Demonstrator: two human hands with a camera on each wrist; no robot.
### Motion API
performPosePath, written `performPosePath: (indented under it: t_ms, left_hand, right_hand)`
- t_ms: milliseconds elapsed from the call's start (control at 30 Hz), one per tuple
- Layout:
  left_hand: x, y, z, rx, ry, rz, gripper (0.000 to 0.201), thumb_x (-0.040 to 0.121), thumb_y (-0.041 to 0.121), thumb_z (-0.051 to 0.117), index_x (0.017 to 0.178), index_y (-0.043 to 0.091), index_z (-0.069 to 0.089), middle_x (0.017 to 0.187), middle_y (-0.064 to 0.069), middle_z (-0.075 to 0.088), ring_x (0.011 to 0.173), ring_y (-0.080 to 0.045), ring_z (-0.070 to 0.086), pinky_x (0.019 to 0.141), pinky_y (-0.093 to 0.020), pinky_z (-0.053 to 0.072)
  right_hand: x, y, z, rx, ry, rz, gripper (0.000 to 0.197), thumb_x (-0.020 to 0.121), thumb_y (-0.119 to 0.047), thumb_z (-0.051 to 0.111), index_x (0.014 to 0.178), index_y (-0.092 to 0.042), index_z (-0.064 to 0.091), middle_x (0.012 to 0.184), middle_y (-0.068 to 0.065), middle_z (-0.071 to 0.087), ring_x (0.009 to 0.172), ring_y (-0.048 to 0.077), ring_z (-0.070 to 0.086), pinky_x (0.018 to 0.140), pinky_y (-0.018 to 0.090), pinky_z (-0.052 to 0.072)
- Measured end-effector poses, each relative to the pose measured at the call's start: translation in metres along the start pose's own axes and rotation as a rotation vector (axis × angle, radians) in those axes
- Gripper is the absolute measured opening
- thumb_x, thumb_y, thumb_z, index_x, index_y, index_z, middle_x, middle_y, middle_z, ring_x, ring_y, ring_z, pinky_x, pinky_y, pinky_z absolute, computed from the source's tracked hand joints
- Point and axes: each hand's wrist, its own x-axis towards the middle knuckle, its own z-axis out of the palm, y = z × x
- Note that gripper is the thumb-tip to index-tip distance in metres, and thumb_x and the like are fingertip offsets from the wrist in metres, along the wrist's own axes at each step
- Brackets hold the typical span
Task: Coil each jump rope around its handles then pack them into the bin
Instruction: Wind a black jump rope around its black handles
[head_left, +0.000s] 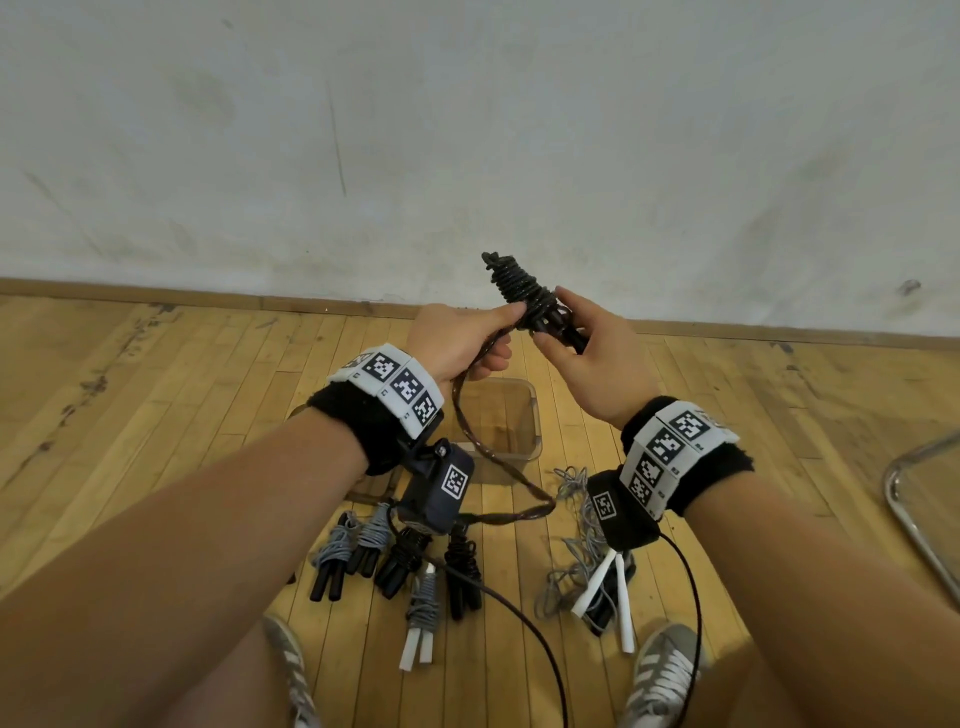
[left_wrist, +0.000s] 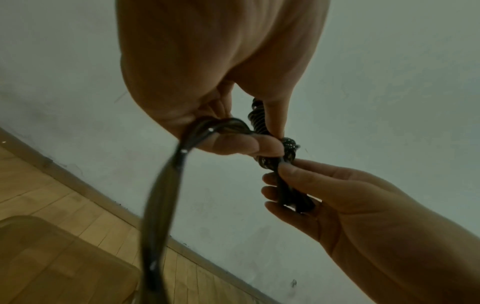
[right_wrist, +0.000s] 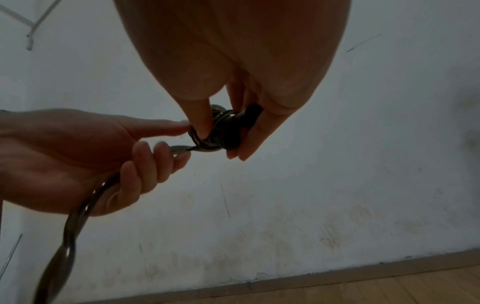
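I hold a black jump rope (head_left: 519, 291) up in front of the wall, its cord partly wound round the two black handles (head_left: 563, 330). My right hand (head_left: 582, 353) grips the handles (left_wrist: 293, 197) near their lower ends. My left hand (head_left: 467, 338) grips the doubled loose cord (head_left: 467, 415) just beside the coil (left_wrist: 259, 121), thumb against the windings (right_wrist: 205, 135). The loose cord (left_wrist: 158, 205) hangs down to the floor. A clear plastic bin (head_left: 530, 415) stands on the wooden floor below my hands.
Several coiled ropes (head_left: 395, 561) with black or white handles lie on the floor near my feet. A loose grey rope with white handles (head_left: 602, 582) lies tangled to the right. A metal chair frame (head_left: 914, 499) is at the far right. The wall is close ahead.
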Motion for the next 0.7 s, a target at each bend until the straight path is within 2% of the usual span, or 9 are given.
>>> performPosePath:
  t_ms: [100,133,233,333,400,500,567,633,700]
  left_hand:
    - [-0.002,0.001,0.0,0.02,0.014,0.018,0.037,0.087,0.044,0.078,0.085,0.008,0.077,0.067,-0.002,0.073,0.058,-0.01,0.068,0.054,-0.02,0.054]
    - [-0.002,0.0,0.0,0.022,0.015,0.025,0.038,0.087,0.045,0.078,0.086,0.007,0.077,0.068,-0.002,0.074,0.059,-0.011,0.068,0.056,-0.021,0.055]
    - [-0.006,0.0,0.002,0.028,0.026,0.054,0.047,0.084,0.052,0.078,0.088,0.006,0.077,0.072,-0.004,0.076,0.061,-0.011,0.069,0.058,-0.022,0.055]
    - [-0.007,-0.001,0.005,0.039,0.057,0.078,0.05,0.082,0.057,0.077,0.088,0.007,0.077,0.074,-0.004,0.076,0.059,-0.009,0.067,0.055,-0.019,0.053]
    - [-0.007,-0.002,0.005,0.022,0.062,0.096,0.05,0.083,0.055,0.077,0.09,0.006,0.078,0.07,-0.002,0.073,0.057,-0.008,0.065,0.053,-0.018,0.051]
    - [-0.006,-0.002,0.006,-0.003,0.015,0.118,0.049,0.087,0.05,0.076,0.095,0.002,0.078,0.072,-0.002,0.072,0.06,-0.008,0.064,0.058,-0.02,0.05]
    - [-0.005,-0.003,0.006,-0.013,0.0,0.121,0.047,0.088,0.046,0.076,0.096,0.001,0.078,0.072,-0.002,0.072,0.061,-0.009,0.063,0.058,-0.021,0.049]
    - [-0.004,-0.005,0.006,-0.017,0.003,0.111,0.043,0.088,0.045,0.077,0.096,0.002,0.078,0.071,-0.001,0.071,0.061,-0.009,0.063,0.057,-0.022,0.048]
    - [-0.003,-0.005,0.006,-0.024,-0.001,0.088,0.039,0.089,0.044,0.076,0.097,0.006,0.078,0.071,0.001,0.07,0.061,-0.008,0.063,0.058,-0.021,0.048]
  right_hand:
    - [0.0,0.0,0.002,-0.087,0.017,-0.053,0.057,0.094,-0.028,0.07,0.148,-0.022,0.051,0.116,-0.008,0.069,0.103,0.009,0.063,0.089,0.018,0.047]
    - [0.0,0.0,0.002,-0.099,0.026,-0.049,0.058,0.093,-0.028,0.071,0.148,-0.023,0.051,0.115,-0.009,0.068,0.101,0.007,0.062,0.087,0.017,0.046]
    - [0.001,-0.001,0.003,-0.107,0.064,-0.043,0.058,0.09,-0.029,0.075,0.144,-0.026,0.054,0.107,-0.013,0.066,0.093,0.002,0.06,0.074,0.001,0.037]
    - [-0.001,-0.003,0.005,-0.054,0.07,-0.058,0.055,0.087,-0.026,0.079,0.135,-0.026,0.052,0.094,-0.016,0.063,0.08,-0.003,0.062,0.065,-0.001,0.039]
    - [-0.001,-0.005,0.006,0.007,0.063,-0.069,0.054,0.087,-0.02,0.078,0.131,-0.025,0.049,0.088,-0.014,0.061,0.073,-0.004,0.061,0.063,0.004,0.043]
    - [0.001,-0.004,0.002,0.111,0.019,-0.044,0.053,0.088,-0.01,0.072,0.13,-0.026,0.043,0.089,-0.003,0.063,0.067,0.0,0.061,0.06,0.013,0.048]
    - [0.001,-0.005,0.001,0.212,-0.049,0.002,0.055,0.09,-0.006,0.067,0.13,-0.027,0.036,0.094,0.007,0.067,0.069,0.009,0.066,0.062,0.021,0.053]
    - [-0.001,-0.008,0.002,0.372,-0.13,0.101,0.053,0.095,-0.005,0.061,0.133,-0.026,0.03,0.098,0.014,0.071,0.074,0.023,0.072,0.066,0.03,0.059]
    - [-0.001,-0.011,0.002,0.521,-0.151,0.224,0.035,0.104,-0.016,0.05,0.135,-0.021,0.036,0.091,0.014,0.072,0.069,0.026,0.07,0.066,0.035,0.06]
